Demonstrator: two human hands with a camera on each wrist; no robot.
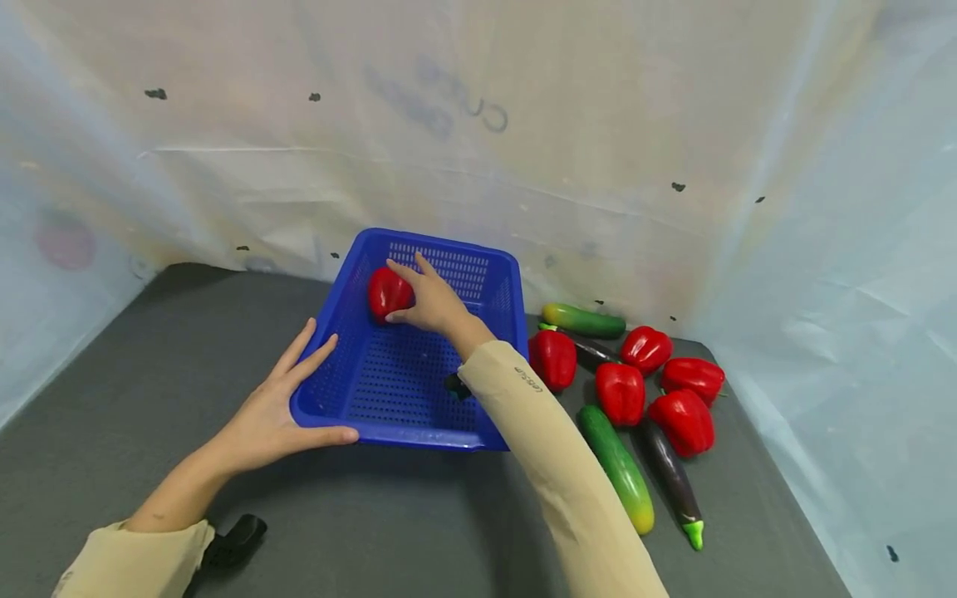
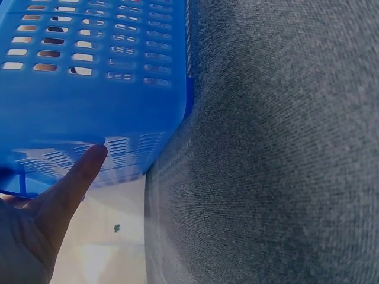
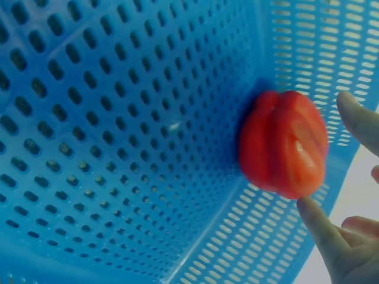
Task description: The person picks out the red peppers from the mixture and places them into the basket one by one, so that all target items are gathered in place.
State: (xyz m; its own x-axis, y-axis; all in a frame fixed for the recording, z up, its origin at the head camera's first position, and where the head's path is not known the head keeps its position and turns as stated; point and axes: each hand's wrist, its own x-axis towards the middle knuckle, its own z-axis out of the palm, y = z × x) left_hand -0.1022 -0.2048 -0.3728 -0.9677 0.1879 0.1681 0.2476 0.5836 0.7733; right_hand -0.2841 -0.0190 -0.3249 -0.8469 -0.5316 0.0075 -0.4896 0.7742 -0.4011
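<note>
A blue perforated plastic basket [image 1: 419,435] stands at the middle of the table. One red bell pepper [image 1: 385,296] lies inside at its far left corner. My right hand [image 1: 434,304] reaches into the basket with fingers spread about the pepper. In the right wrist view one fingertip touches or nearly touches the pepper [image 3: 284,145], while another finger stands apart from it. My left hand [image 1: 262,419] is at the basket's near left corner, thumb along the front rim and straight fingers along the left side. The left wrist view shows a digit against the basket's outer wall [image 2: 89,112].
Right of the basket lie several more red bell peppers [image 1: 620,394], a dark eggplant [image 1: 669,473], another eggplant [image 1: 592,350] partly covered, a green cucumber [image 1: 616,469] and a second one [image 1: 583,320] by the back. Pale sheeting [image 1: 598,124] walls the grey table [image 1: 359,531].
</note>
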